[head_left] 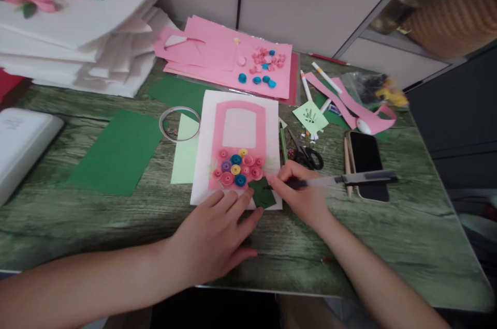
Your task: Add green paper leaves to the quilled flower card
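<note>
My right hand [297, 192] grips a slim pen [341, 180] with a clear barrel and dark end. Its tip points at a small dark green paper piece [262, 193], which bears dark marks. My left hand [217, 230] lies flat with fingers spread, its fingertips on the lower edge of a white card [239, 96] and beside the green piece. On the card is a pink paper basket shape [218, 127] with a tall handle. Rolled paper flowers [235, 168] in pink, blue, yellow and purple cover its lower part, with pale green leaves at the sides.
Scissors [310, 157], a phone [365, 155] and pink strips [341, 101] lie to the right. Behind the card are pink sheets [209, 55] with loose paper rolls. Leftward are a clear ring [179, 109], green paper [116, 155], a white device [23, 143] and stacked foam sheets [89, 39].
</note>
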A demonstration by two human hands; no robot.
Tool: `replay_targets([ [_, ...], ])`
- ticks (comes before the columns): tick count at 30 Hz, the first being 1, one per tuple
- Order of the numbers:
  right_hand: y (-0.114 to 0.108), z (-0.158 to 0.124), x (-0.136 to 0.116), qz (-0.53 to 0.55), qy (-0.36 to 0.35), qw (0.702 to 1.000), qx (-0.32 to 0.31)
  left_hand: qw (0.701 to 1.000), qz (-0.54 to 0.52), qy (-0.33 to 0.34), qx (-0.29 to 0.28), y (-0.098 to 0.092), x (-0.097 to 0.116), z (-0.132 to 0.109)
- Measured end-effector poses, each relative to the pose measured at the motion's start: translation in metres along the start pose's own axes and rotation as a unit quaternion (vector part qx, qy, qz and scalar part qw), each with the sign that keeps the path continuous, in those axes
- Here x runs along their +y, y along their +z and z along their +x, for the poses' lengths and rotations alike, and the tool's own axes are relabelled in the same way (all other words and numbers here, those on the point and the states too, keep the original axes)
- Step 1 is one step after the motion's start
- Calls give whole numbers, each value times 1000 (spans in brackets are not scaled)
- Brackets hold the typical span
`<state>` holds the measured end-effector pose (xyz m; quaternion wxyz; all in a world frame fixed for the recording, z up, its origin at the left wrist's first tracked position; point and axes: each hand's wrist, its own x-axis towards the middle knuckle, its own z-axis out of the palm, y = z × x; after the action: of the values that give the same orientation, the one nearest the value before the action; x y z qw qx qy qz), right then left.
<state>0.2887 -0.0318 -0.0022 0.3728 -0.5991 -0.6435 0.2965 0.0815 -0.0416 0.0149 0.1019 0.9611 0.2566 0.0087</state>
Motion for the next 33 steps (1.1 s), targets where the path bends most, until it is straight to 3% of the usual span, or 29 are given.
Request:
replay_targets([
  [27,7,-1,4,-3,-34,999,2,1000,9,7,0,-4,0,1],
  [33,3,-2,2,3,-32,999,-27,1000,6,9,2,-2,0,0],
])
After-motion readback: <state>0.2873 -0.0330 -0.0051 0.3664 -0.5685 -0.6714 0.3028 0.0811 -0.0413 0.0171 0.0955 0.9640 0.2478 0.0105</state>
